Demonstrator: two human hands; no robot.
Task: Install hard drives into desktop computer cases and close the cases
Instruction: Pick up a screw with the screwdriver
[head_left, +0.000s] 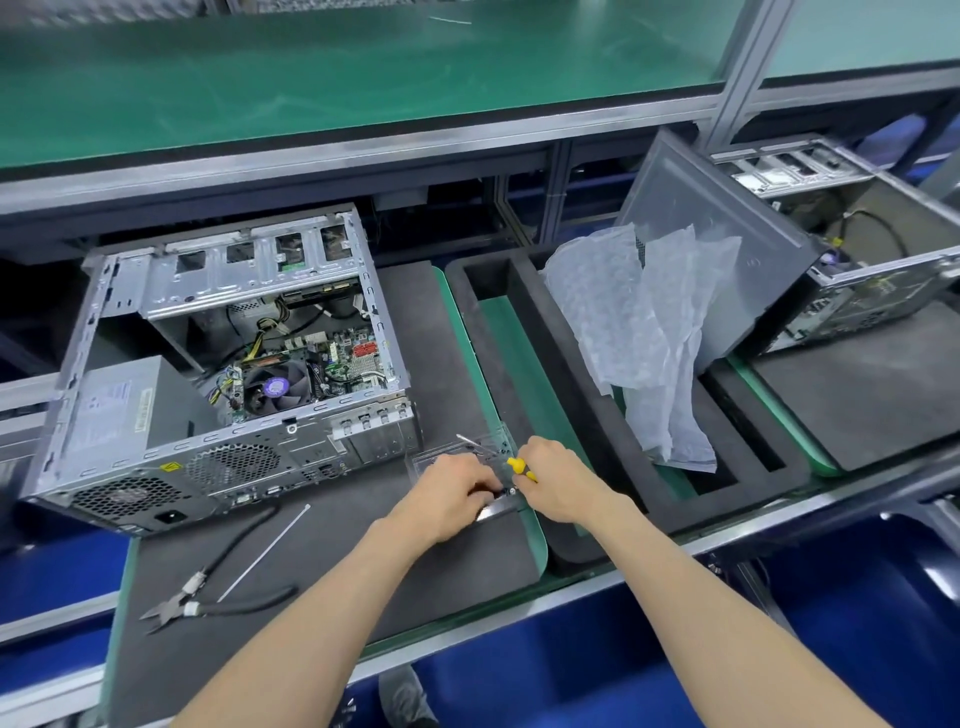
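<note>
Single head-worn wide-angle cam, looking fwd and steeply down over the person's forearms at the green-edged, grey-matted bench (363, 525); straight rails bow toward the frame edges. Both hands sit close below lens, low-centre, w/ the open grey metal desktop computer case (228, 364) left-centre and the green upper shelf (337, 78) across the top. No 2nd view, so no overlap.
</note>
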